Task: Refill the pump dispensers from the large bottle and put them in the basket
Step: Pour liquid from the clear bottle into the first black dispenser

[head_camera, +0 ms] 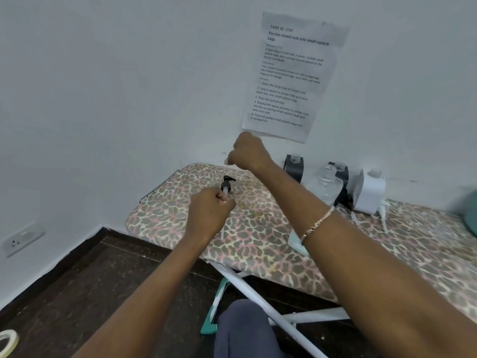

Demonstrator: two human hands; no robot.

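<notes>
Board (258, 244): leopard-print cover, white legs, set against the wall.

Left hand (210, 214): over the left end of the board. Fingers and thumb are clamped on the pump (227, 186) at its pale stem. The black pump head stands clear above the fingertips, over the board's far left part.

Right hand (249, 152): raised above the board's far edge, fingers curled into the palm. Whether it holds anything cannot be told. A bracelet (318, 222) sits on its wrist.

Bottles, all uncapped and upright along the board's far edge, right of the right hand:
- dark-labelled bottle (294, 167), nearest the hand;
- clear bottle (326, 186);
- second dark-labelled bottle (341, 177), just behind the clear one;
- white bottle (369, 191), furthest right.

Sheet (291, 76): printed, fixed to the wall above the board's far edge.

Socket (23, 239): on the wall, left of the board, low down.

Tape roll (6, 341): on the floor, well left of the board.
</notes>
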